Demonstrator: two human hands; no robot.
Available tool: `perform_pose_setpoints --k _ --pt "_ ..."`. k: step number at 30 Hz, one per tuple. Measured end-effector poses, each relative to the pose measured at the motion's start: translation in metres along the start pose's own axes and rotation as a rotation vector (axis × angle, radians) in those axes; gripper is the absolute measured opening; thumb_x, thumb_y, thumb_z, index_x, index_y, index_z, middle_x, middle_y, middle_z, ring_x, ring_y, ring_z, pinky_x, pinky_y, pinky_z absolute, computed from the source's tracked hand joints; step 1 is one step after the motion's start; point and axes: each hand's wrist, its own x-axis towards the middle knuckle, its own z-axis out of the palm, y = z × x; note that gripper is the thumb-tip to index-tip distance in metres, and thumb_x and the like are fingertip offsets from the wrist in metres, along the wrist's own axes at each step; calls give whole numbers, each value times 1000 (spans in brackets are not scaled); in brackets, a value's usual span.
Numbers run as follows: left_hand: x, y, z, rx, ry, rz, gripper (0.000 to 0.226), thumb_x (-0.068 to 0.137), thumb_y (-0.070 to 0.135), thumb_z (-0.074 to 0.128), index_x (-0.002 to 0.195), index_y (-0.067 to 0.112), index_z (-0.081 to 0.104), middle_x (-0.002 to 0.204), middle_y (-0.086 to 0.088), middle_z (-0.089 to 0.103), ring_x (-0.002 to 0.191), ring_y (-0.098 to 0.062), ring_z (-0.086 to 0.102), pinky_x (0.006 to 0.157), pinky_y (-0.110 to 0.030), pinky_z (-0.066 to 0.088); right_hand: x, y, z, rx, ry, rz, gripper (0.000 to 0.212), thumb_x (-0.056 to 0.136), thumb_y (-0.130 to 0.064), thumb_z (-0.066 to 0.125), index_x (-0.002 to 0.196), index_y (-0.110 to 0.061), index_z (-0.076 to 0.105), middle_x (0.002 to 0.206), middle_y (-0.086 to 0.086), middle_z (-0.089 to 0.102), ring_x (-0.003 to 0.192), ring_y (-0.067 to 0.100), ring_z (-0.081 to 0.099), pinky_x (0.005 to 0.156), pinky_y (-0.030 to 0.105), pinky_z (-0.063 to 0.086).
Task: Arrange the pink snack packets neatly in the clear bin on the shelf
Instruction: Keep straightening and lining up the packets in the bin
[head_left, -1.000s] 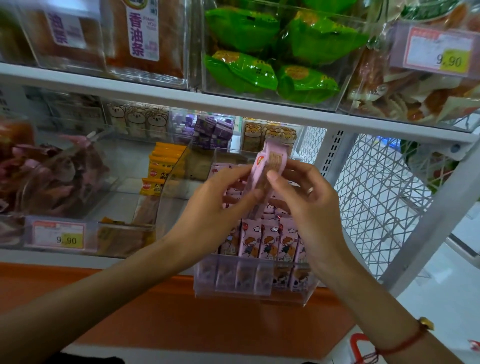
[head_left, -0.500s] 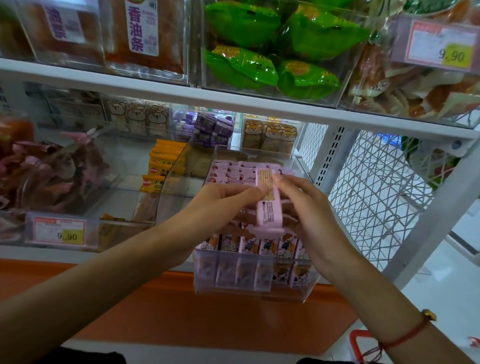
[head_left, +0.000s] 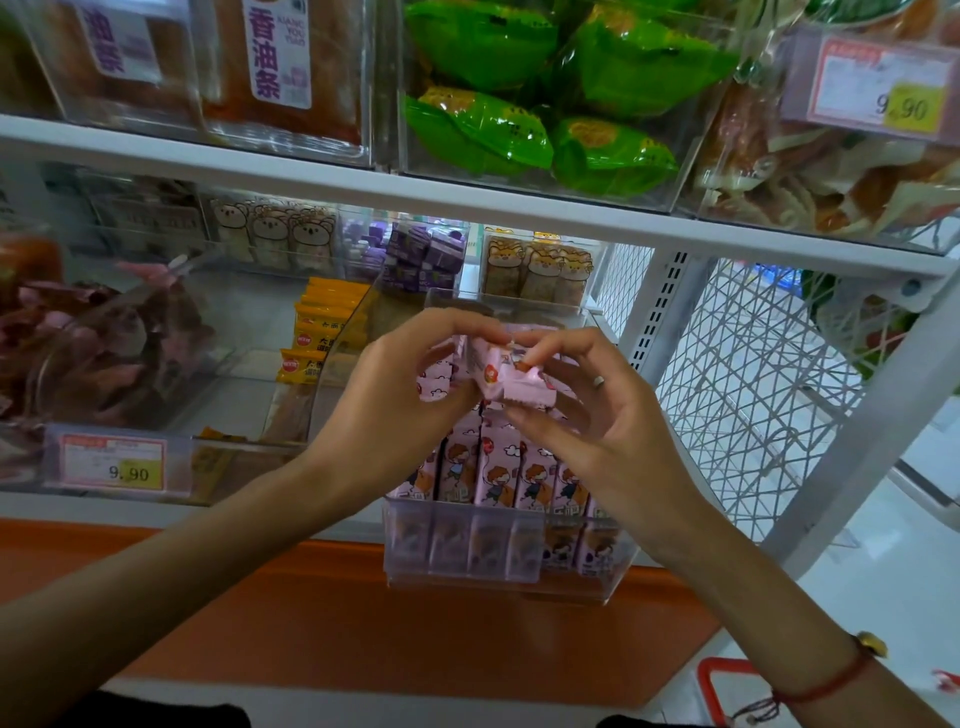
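1. One white metal shelf (head_left: 467, 200) carries one clear plastic bin (head_left: 613, 571).
2. Five upright pink cartoon-printed snack packets (head_left: 496, 473) show along the bin's front row.
3. The left hand (head_left: 400, 400) and right hand (head_left: 597, 415) each pinch pink packets above the bin; how many they hold, I cannot tell.

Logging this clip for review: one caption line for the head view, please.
Both hands, left and right, hold pink packets above the clear bin of upright packets on the shelf.
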Motion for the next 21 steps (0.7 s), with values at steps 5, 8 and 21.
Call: perform_pose_setpoints --k 5,8,21 --pt "1 5 2 -180 46 -164 37 75 22 72 109 30 59 108 15 66 103 2 63 83 -11 50 -1 3 0 -97 49 29 58 77 -25 74 127 -34 46 131 -15 53 123 1 49 104 33 43" --pt "3 9 5 -466 98 -373 46 72 35 69 112 16 59 103 3 72 91 -8 71 69 -15 55 -2 5 3 -95 66 69 69 74 -35 74 133 -37 39 129 -18 51 117 1 54 95 25 50" --pt "1 18 4 -257 -8 -182 47 69 29 71 114 33 58 108 18 68 101 2 64 81 -15 54 2 3 -23 238 465 254 48 73 -43 67 110 -13 62 82 -2 75 71 6 69 62 15 52"
